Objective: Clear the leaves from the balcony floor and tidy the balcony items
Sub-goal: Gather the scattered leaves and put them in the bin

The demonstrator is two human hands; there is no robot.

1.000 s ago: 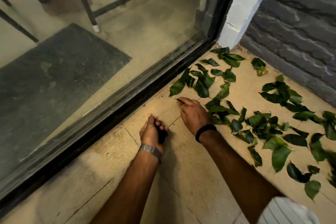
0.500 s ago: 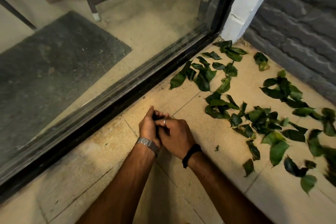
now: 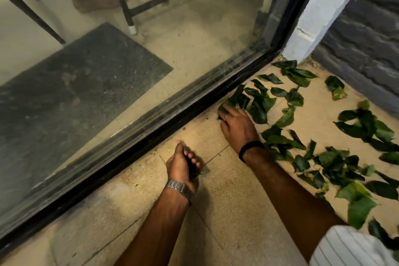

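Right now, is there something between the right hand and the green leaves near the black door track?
Nothing visible stands between them. The right hand already touches the glossy green leaves beside the black sliding-door track. The left hand holds a dark bunch apart, not in the way.

Steel watch (image 3: 178,187), black wristband (image 3: 248,149), ring (image 3: 227,116) — white striped sleeve (image 3: 349,248).

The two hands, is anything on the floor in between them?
No. In the head view, only bare tile with a grout line lies between the left hand, gripping dark leaves, and the right hand, reaching the leaf pile.
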